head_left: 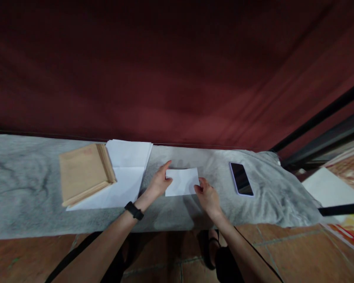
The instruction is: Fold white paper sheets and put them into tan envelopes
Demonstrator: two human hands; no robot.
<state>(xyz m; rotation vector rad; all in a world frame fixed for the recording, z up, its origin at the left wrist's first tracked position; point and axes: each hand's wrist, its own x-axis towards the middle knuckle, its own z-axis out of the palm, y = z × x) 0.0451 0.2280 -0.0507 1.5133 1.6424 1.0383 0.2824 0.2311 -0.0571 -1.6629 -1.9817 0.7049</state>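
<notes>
A small white sheet of paper (182,182), possibly folded, is between my two hands over the grey cloth. My left hand (159,181) grips its left edge, thumb on top and index finger stretched out past the upper corner; the other fingertips are hidden. At the right edge, my right hand (207,194) pinches the paper between thumb and curled fingers. Left of my left hand lies a stack of larger white paper (129,155) with a crease across it. A pile of brown envelopes (84,169) rests partly on that stack.
A phone (241,179) in a pale purple case lies screen up to the right. Grey cloth (26,188) covers the narrow bench. Behind it rises a dark red surface (165,86). Black bars (321,116) and printed sheets are at the far right, above a tiled floor (283,243).
</notes>
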